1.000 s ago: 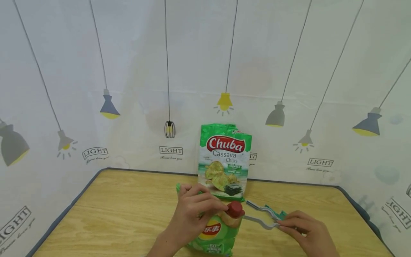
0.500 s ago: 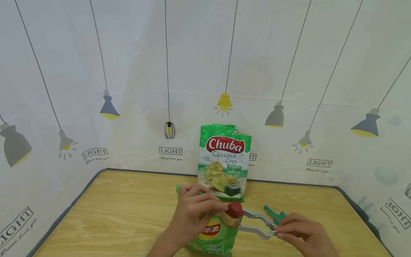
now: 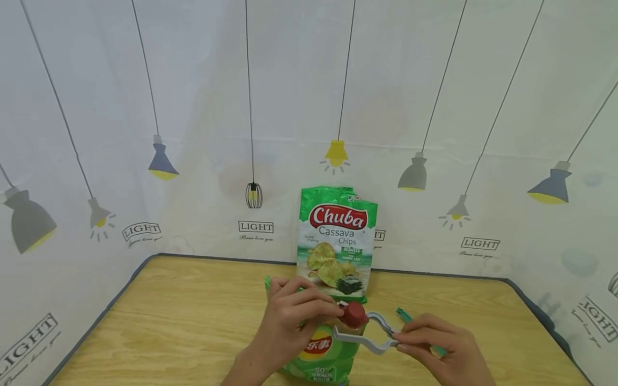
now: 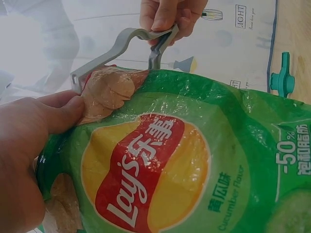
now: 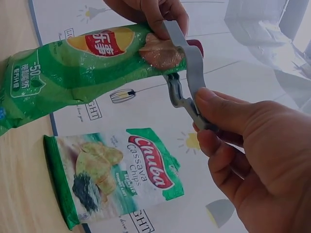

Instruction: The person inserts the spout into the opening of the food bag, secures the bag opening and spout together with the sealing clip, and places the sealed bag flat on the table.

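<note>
My left hand [image 3: 292, 316] pinches the gathered top corner of a green Lay's chip bag [image 4: 233, 136], whose folded end shows dark red in the head view. On the other side, my right hand [image 3: 436, 346] grips a grey bag clip [image 5: 194, 65] by its hinge end, between thumb and fingers. The clip's two wavy arms are spread apart. In the right wrist view they straddle the bag's folded top, one arm passing in front of it and the other below. One arm's tip reaches right beside the left fingertips in the left wrist view.
Behind the hands, a Chuba cassava chips bag [image 3: 338, 233] leans upright against the lamp-printed backdrop [image 3: 203, 161]. A teal clip [image 4: 283, 80] lies on the wooden table [image 3: 193, 300], partly behind the right hand in the head view.
My right hand has moved left, bringing the grey clip's spread arms from beside the Lay's bag's top to either side of it. The left hand keeps its hold, hardly moving.
</note>
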Tool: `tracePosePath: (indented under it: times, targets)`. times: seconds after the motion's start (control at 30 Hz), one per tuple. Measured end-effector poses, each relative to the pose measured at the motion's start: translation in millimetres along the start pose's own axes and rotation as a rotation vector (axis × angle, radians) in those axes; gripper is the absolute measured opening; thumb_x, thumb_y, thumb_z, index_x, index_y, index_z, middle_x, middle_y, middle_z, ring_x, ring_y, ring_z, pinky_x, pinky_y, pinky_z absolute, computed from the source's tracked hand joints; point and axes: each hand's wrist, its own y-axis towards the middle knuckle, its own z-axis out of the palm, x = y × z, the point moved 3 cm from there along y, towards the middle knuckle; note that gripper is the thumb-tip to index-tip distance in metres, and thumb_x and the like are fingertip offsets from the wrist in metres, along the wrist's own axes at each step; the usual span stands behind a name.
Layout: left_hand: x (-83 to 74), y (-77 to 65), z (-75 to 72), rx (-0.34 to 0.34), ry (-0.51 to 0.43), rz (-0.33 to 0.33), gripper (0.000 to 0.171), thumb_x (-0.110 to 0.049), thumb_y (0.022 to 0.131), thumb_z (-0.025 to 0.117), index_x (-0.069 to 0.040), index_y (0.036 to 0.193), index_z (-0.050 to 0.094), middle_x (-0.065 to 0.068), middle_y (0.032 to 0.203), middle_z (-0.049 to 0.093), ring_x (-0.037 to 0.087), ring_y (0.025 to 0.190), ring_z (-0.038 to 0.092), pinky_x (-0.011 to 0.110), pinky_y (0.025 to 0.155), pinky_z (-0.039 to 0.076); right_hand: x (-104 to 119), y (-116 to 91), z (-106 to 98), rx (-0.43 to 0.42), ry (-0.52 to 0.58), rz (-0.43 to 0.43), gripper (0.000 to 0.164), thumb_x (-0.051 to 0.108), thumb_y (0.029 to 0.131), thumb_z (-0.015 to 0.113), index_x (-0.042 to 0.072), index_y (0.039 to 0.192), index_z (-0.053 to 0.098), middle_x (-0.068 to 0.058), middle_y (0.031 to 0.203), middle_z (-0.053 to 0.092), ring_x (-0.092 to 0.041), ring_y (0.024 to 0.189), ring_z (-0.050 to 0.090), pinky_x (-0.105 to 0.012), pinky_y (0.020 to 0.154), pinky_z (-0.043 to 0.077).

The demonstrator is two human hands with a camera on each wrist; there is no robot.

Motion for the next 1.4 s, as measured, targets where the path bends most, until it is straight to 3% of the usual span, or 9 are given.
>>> tracePosePath:
  times: [0.23,0.47,0.53,0.73,0.9,1.23,1.4]
  targets:
    - [-1.5,0.7,-0.2,0.020,-0.004,0.018,0.015,-0.017,0.082,0.074,-0.025,0.095,0.074,-0.015,0.099,0.068,0.006,0.092,0.053,0.033,0.076,0.021,5.2,10.3,6.2,-0.011,-0.006,-0.085,0.042,-0.019,0.067,0.074,0.006,0.101,0.073,-0.004,0.094,0.064,-0.001,0.059,0.047,-0.016,0.049,0.039]
    - [-1.4,1.2,-1.7,0.042,-0.035,0.041,0.022,-0.008,0.082,0.073,-0.025,0.096,0.075,-0.013,0.100,0.070,0.007,0.092,0.053,0.033,0.077,0.023,11.8,18.9,9.9,0.020,-0.063,0.009,0.040,-0.014,0.071,0.075,0.012,0.102,0.074,0.002,0.096,0.064,-0.002,0.066,0.053,-0.016,0.054,0.043]
    - [-0.8,1.3,-2.9,0.055,-0.047,0.047,0.025,-0.005,0.082,0.070,-0.025,0.096,0.075,-0.013,0.101,0.070,0.007,0.092,0.052,0.032,0.078,0.023,12.1,20.8,11.1,0.012,-0.080,-0.010,0.041,-0.013,0.070,0.076,0.013,0.102,0.074,0.002,0.096,0.064,-0.004,0.071,0.057,-0.016,0.056,0.045]
    - [3.3,1.0,-8.4,0.126,-0.106,0.061,0.028,-0.002,0.093,0.057,-0.023,0.102,0.074,-0.012,0.105,0.069,0.007,0.093,0.050,0.031,0.078,0.023,11.7,25.9,18.9,-0.022,-0.084,-0.116,0.039,-0.011,0.069,0.078,0.012,0.101,0.074,0.001,0.094,0.065,-0.007,0.074,0.059,-0.015,0.058,0.045]
    - [5.1,1.8,-11.8,0.156,-0.127,0.076,0.037,-0.010,0.104,0.039,-0.022,0.103,0.074,-0.012,0.107,0.069,0.007,0.094,0.048,0.031,0.077,0.022,13.9,28.6,25.6,-0.039,-0.085,-0.133,0.032,-0.005,0.073,0.078,0.012,0.099,0.074,0.001,0.092,0.065,-0.007,0.074,0.060,-0.015,0.058,0.046]
    - [6.5,0.7,-12.6,0.172,-0.133,0.088,0.043,-0.006,0.104,0.033,-0.022,0.104,0.074,-0.011,0.108,0.069,0.011,0.099,0.046,0.032,0.079,0.022,21.8,30.7,26.8,-0.063,-0.113,-0.162,0.013,0.017,0.088,0.069,0.011,0.098,0.073,0.000,0.092,0.064,-0.007,0.074,0.059,-0.015,0.060,0.047]
    - [6.2,-0.1,-12.7,0.180,-0.138,0.082,0.043,0.008,0.094,0.045,-0.021,0.104,0.073,-0.011,0.109,0.068,0.011,0.100,0.046,0.033,0.080,0.023,27.0,33.6,28.1,-0.076,-0.107,-0.172,0.013,0.018,0.089,0.067,0.010,0.097,0.073,-0.001,0.091,0.064,-0.009,0.074,0.060,-0.015,0.060,0.047]
